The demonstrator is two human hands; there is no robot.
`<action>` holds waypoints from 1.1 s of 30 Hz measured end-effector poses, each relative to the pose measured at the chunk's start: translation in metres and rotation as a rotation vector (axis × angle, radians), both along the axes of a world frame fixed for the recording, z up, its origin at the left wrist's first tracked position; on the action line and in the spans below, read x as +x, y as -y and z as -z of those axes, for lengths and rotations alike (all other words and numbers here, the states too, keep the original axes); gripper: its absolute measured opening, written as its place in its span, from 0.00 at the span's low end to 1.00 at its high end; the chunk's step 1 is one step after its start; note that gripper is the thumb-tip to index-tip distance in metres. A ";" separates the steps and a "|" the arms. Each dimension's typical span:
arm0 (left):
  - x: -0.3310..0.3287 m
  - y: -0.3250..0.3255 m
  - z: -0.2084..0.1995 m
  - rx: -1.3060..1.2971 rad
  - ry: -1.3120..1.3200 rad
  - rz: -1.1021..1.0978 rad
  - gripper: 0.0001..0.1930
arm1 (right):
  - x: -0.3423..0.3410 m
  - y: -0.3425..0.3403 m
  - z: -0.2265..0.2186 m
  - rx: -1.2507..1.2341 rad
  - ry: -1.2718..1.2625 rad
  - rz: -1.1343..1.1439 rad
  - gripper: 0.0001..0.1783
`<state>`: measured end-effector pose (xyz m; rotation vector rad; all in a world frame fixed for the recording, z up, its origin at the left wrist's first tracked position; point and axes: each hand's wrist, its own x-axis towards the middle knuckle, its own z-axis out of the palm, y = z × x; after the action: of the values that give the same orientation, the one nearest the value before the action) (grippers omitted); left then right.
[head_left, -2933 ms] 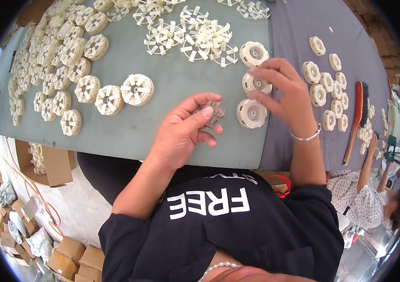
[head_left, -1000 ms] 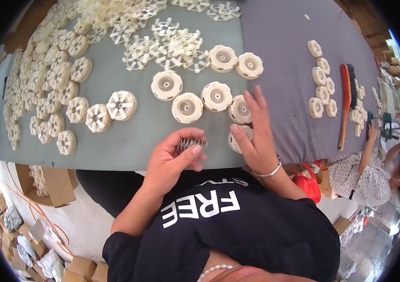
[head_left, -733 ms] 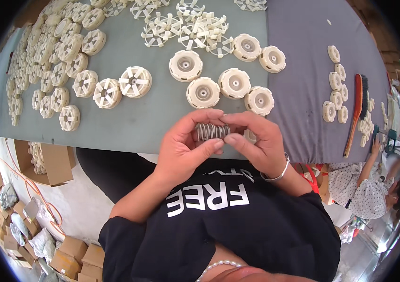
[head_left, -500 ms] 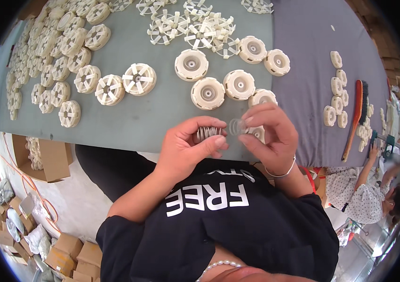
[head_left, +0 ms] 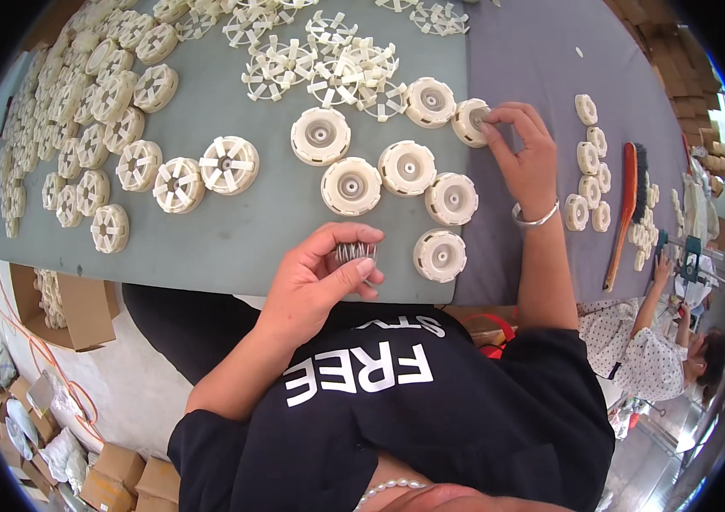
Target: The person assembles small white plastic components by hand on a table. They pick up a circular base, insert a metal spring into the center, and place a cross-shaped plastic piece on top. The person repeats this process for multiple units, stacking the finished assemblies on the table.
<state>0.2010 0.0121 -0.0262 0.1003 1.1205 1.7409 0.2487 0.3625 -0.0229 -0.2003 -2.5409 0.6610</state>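
Thumb and fingers of my left hand (head_left: 316,269) are closed around a short stack of metal coil springs (head_left: 354,252), held above the near edge of the green-grey mat. My right hand (head_left: 523,149) reaches up and right, fingertips pinched at the hollow of a cream round plastic cup (head_left: 468,125). A coil spring is between those fingertips, mostly hidden by them and the rim. Several similar cups lie hollow side up nearby, among them a cup (head_left: 351,186) with a greyish ring inside and the nearest cup (head_left: 440,255).
Cream spoked rings (head_left: 337,72) lie piled at the far middle. Many assembled round parts (head_left: 115,94) crowd the left. On the grey cloth (head_left: 533,247) are small round pieces (head_left: 588,158) and a wooden-handled brush (head_left: 629,205). Another person (head_left: 652,350) works at right.
My right hand has moved from beside the left hand with a coil spring up to the far-right cup. The left hand keeps its springs. The view has shifted slightly.
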 end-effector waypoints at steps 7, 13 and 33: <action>-0.004 -0.005 -0.003 0.045 -0.109 -0.108 0.17 | -0.003 0.007 -0.015 0.183 -0.016 0.006 0.09; 0.006 -0.012 -0.005 0.059 -0.499 -0.213 0.16 | 0.027 0.090 -0.050 -0.806 0.315 -0.271 0.13; 0.001 -0.009 -0.020 0.120 -0.224 -0.214 0.15 | 0.023 0.123 -0.049 -0.880 0.248 -0.559 0.20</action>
<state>0.2019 0.0216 -0.0067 0.2630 1.2232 2.0265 0.2721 0.2391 0.0258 0.1602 -2.3418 2.0566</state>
